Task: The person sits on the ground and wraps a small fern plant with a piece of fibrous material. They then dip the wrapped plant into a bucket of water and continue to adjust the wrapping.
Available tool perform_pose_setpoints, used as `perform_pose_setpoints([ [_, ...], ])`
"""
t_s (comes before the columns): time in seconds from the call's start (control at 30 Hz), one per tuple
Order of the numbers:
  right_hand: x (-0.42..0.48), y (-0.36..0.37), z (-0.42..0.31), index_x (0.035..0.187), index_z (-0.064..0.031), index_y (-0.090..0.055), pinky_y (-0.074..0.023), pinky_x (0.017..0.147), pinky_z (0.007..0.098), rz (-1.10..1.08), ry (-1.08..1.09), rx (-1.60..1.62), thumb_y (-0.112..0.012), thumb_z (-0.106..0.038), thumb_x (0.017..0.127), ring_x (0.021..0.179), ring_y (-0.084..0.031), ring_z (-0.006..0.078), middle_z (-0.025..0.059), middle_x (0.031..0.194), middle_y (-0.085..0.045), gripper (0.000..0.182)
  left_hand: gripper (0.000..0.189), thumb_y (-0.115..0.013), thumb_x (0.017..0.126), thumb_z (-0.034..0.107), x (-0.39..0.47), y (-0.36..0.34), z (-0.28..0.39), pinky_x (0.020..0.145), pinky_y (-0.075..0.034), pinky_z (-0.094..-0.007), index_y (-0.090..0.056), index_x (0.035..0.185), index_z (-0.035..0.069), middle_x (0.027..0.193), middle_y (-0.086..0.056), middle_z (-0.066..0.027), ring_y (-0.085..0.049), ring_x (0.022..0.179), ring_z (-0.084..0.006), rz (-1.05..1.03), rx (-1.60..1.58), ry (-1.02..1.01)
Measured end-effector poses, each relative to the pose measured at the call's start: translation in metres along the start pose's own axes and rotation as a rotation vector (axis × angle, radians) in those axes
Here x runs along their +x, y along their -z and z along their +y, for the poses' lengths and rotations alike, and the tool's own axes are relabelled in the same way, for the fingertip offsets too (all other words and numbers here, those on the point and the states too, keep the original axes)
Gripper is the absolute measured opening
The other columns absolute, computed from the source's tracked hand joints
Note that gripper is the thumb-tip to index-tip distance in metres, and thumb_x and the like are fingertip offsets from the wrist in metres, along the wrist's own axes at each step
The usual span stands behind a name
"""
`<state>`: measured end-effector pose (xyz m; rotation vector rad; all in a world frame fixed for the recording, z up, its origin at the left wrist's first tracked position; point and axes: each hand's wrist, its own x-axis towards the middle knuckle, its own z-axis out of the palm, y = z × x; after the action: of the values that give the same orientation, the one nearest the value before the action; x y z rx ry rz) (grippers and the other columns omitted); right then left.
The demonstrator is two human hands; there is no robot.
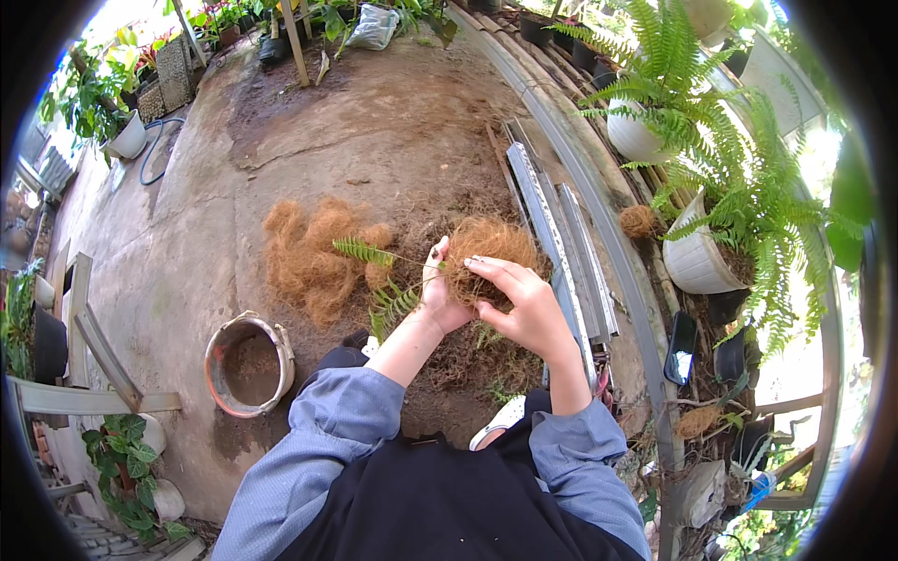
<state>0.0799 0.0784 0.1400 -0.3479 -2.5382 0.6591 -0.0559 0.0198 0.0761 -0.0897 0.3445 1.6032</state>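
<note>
Between my two hands is a rounded bundle of brown coir fibre (491, 242), with thin fibres trailing over its sides. My left hand (443, 298) cups it from the left and below, thumb up along its edge. From the right, my right hand (515, 294) presses its fingertips on the front of the bundle. Fern fronds (365, 251) stick out to the left past my left wrist; their base is hidden by the hand and fibre. A loose heap of coir fibre (319, 256) lies on the ground just left of my hands.
A round pot (251, 365) with damp residue inside stands at left. Metal channel bars (561, 245) lie right of my hands, beside dark soil and roots (456, 357). Potted ferns (705, 245) and a phone (680, 348) line the right ledge. Wooden framing (105, 350) stands at far left.
</note>
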Motion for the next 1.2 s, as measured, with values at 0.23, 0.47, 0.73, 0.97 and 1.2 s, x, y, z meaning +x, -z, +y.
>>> perform_pose_setpoints([
  [0.23,0.004,-0.008,-0.002,0.116,-0.0054,-0.059,-0.0477,0.089,0.0353,0.114,-0.226,0.207,-0.068,-0.012,0.072,0.103,-0.061,0.0297,0.016,0.11,-0.064,0.046,0.07,-0.031,0.088,0.065,-0.003,-0.004,-0.007,0.099,-0.039,-0.0463,-0.049,0.128,0.011,0.128,-0.053,-0.0107,-0.052,0.114,-0.0295,-0.05,0.046,-0.134],
  [0.47,-0.002,-0.01,0.041,0.115,-0.0003,-0.06,-0.0445,0.089,0.0276,0.211,-0.44,0.543,-0.065,-0.01,0.081,0.101,-0.059,0.0142,0.0079,0.107,-0.065,0.035,0.071,-0.038,0.086,0.059,0.012,0.014,-0.03,0.102,-0.034,-0.0406,-0.042,0.131,0.005,0.126,-0.052,-0.0096,-0.048,0.116,-0.0248,-0.257,-0.079,-0.172],
  [0.73,-0.013,0.0,0.085,0.117,0.0026,-0.055,-0.0468,0.083,0.0273,0.44,-0.789,1.216,-0.064,-0.012,0.085,0.094,-0.059,0.0135,0.0069,0.105,-0.061,0.036,0.087,-0.048,0.084,0.052,0.021,0.012,-0.013,0.105,-0.027,-0.0615,-0.014,0.146,0.001,0.143,-0.027,-0.0179,-0.03,0.132,-0.031,0.06,0.101,0.057],
  [0.97,-0.033,0.007,0.127,0.116,0.0036,-0.054,-0.0456,0.081,0.0256,0.713,-0.855,1.206,-0.066,-0.016,0.085,0.095,-0.057,0.0124,0.0069,0.106,-0.061,0.038,0.057,-0.047,0.092,0.042,0.021,0.009,0.03,0.09,-0.048,-0.0512,-0.041,0.133,0.003,0.138,-0.037,-0.0205,-0.046,0.118,-0.035,0.161,1.076,0.011],
  [1.2,-0.035,-0.003,0.129,0.118,0.0018,-0.056,-0.0349,0.058,0.0195,0.865,-0.826,0.902,-0.066,-0.014,0.086,0.065,-0.044,0.0009,-0.0036,0.081,-0.057,0.037,0.04,-0.061,0.085,0.025,0.013,0.011,0.013,0.095,-0.04,-0.0407,-0.058,0.119,0.005,0.128,-0.046,-0.0165,-0.048,0.112,-0.0321,0.38,2.197,-0.928],
])
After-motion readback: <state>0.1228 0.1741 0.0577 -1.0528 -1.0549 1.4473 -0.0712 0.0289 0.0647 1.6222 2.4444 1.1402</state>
